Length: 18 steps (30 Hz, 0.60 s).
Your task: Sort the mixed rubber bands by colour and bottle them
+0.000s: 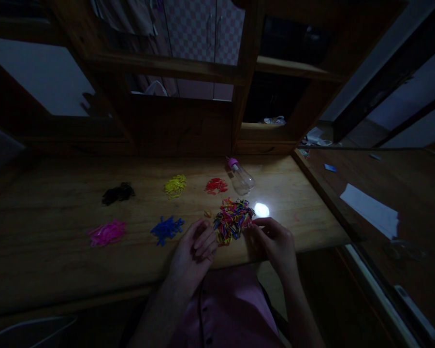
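Observation:
A mixed heap of small coloured loops that look like rubber bands [234, 220] lies on the wooden table before me. At its right edge, the thumb and forefinger of my right hand [275, 239] pinch together on a band. Just left of the heap, my left hand [195, 246] is turned partly palm up with its fingers curled in; what they hold, if anything, is hidden. A few yellowish bands [208, 213] lie beyond its fingertips. Single-colour piles lie farther left and back: blue [166, 229], pink [107, 233], black [118, 193], yellow [174, 186] and red [216, 185].
A clear bottle with a pink cap [242, 176] lies on its side behind the heap. A bright spot of light falls on the table beside my right hand. Wooden shelving [188, 125] rises at the back. White paper [371, 210] lies on the surface at right.

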Each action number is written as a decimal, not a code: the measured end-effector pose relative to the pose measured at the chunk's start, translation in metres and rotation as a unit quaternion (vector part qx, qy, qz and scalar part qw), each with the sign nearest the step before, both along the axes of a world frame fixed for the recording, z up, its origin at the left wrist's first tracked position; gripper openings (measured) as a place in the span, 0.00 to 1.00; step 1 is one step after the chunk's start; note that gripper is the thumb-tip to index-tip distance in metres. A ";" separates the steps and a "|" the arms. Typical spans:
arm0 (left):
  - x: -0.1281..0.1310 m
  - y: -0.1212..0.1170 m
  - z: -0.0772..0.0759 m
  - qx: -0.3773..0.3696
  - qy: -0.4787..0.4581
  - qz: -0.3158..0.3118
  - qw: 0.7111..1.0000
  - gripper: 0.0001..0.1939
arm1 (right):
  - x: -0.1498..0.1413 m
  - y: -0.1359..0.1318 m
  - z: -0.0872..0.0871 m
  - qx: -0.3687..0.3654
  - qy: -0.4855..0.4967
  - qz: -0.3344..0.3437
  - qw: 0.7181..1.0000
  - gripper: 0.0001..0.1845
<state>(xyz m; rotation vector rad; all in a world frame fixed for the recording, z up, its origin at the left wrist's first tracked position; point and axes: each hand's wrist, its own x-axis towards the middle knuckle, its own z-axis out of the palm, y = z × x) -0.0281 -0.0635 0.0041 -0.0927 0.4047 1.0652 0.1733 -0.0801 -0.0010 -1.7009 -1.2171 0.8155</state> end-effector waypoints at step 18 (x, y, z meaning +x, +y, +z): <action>0.004 0.001 -0.002 -0.015 0.001 -0.008 1.000 0.15 | 0.003 0.005 -0.002 0.016 0.038 -0.013 0.999 0.10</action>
